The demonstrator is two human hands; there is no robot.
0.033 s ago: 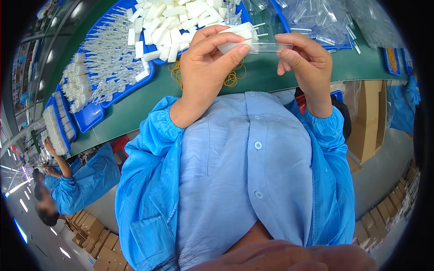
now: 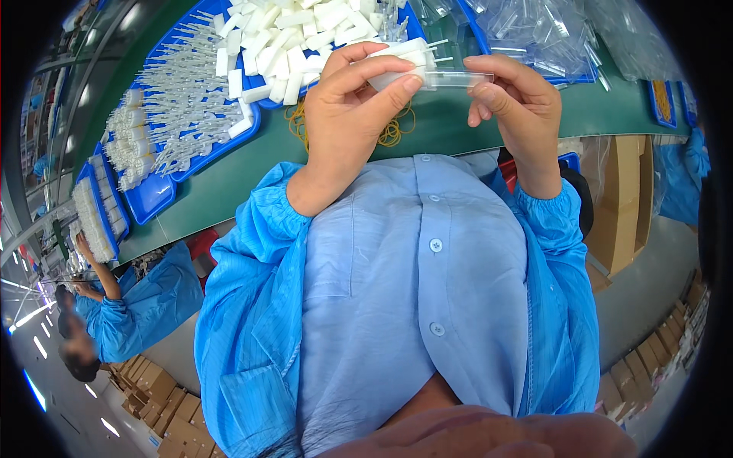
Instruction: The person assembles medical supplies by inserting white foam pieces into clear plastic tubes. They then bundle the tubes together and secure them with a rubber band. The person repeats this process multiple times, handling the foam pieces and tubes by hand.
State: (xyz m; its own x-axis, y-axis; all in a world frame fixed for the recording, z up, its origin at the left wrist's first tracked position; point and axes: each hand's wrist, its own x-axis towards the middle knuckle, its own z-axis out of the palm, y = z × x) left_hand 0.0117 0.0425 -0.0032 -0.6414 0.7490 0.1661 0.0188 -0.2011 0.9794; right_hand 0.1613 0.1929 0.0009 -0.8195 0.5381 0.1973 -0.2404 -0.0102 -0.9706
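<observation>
My left hand (image 2: 351, 107) is closed around a few white blocks (image 2: 408, 50), with thin white rods (image 2: 441, 59) sticking out of their right ends. Between its thumb and fingers it also pinches one end of a clear plastic sleeve (image 2: 452, 79). At the sleeve's other end, my right hand (image 2: 521, 99) has its thumb and index finger pinched on the clear plastic, the other fingers curled. Both hands are above the near part of the green table (image 2: 443, 122). How far the sleeve reaches onto a block is hidden by my left fingers.
A blue tray (image 2: 256, 126) holds loose white blocks (image 2: 286, 46) and thin clear-and-white sticks (image 2: 191, 91). Yellow rubber bands (image 2: 397, 130) lie behind my left hand. Clear sleeves (image 2: 527, 34) fill another tray at back right. A co-worker (image 2: 145, 305) sits at the left; a cardboard box (image 2: 618, 198) stands right.
</observation>
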